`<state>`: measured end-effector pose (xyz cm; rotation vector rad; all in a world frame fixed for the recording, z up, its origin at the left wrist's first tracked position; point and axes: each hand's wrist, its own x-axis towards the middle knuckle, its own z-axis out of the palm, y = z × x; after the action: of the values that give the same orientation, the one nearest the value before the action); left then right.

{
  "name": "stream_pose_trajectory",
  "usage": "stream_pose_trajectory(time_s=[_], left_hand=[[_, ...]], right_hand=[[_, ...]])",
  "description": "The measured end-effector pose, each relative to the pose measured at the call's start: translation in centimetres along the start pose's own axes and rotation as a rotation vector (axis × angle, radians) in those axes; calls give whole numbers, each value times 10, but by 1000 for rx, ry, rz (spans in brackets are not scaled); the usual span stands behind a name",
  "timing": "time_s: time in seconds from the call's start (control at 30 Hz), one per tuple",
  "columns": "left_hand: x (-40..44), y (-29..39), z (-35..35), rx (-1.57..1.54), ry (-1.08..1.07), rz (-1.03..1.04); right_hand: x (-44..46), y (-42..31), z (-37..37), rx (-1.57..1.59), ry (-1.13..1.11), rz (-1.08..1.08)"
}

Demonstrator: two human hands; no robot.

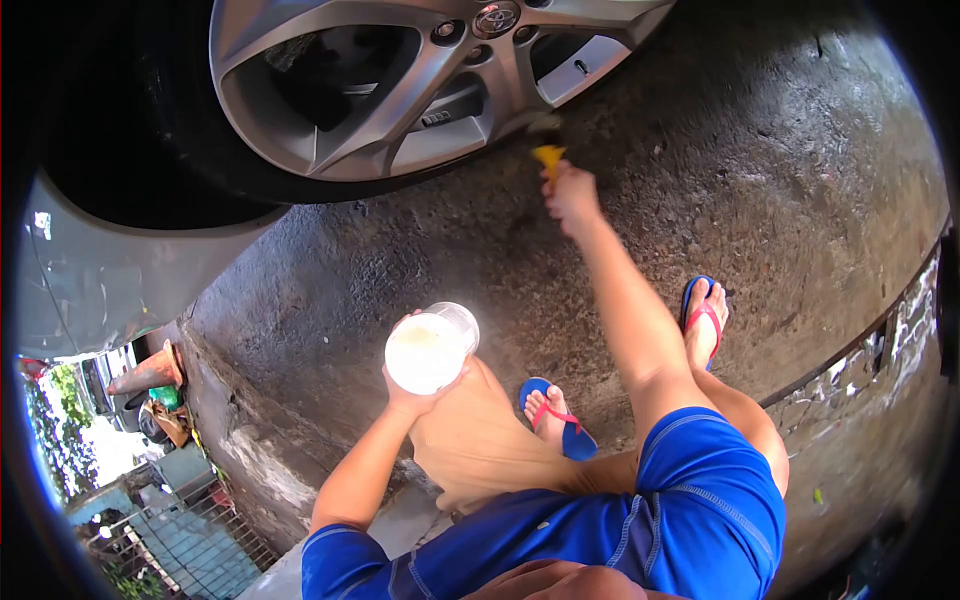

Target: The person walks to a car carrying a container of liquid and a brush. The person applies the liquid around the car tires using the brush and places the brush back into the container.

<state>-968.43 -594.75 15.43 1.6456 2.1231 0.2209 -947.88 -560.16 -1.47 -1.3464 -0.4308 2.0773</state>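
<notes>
My feed puts the wheel up top; below, well apart from it, a white tub gripped in the left hand. Right hand closed round a yellow brush, its head near the wheel's lower edge, too blurred for me to tell contact; smallest, a Toyota emblem at wheel centre.

Overexposed at lower left and on the white tub, dim around the tyre. Blurred at the yellow tool, bowed and black-edged.
</notes>
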Motion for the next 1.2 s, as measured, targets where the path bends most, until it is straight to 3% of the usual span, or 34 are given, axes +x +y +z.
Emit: stream_pose_trajectory(time_s=[0.17, 0.4, 0.47, 0.6, 0.83, 0.97, 1.1, 1.2], left_hand=[[0, 3, -4, -15, 5, -7], [-9, 5, -7, -153, -28, -163], [-12, 3, -8, -170, -43, -199], [-8, 11, -13, -115, 5, -165], [-3, 21, -20, -53, 156, -21], [-1, 29, -20, -98, 194, -39], [7, 33, -21, -280, 213, -107], [17, 42, -32, -386, 112, -250]], right_hand=[[-58, 36, 82, -71, -224, 152], [-146, -16, 144, 32, -720, 321], [-163, -28, 154, 27, -762, 324], [-141, -15, 135, -10, -803, 238], [-29, 16, 29, 65, -263, 237], [-51, 17, 59, 154, -171, 319], [-120, -2, 129, 41, -413, 436], [-180, -38, 176, 23, -597, 413]])
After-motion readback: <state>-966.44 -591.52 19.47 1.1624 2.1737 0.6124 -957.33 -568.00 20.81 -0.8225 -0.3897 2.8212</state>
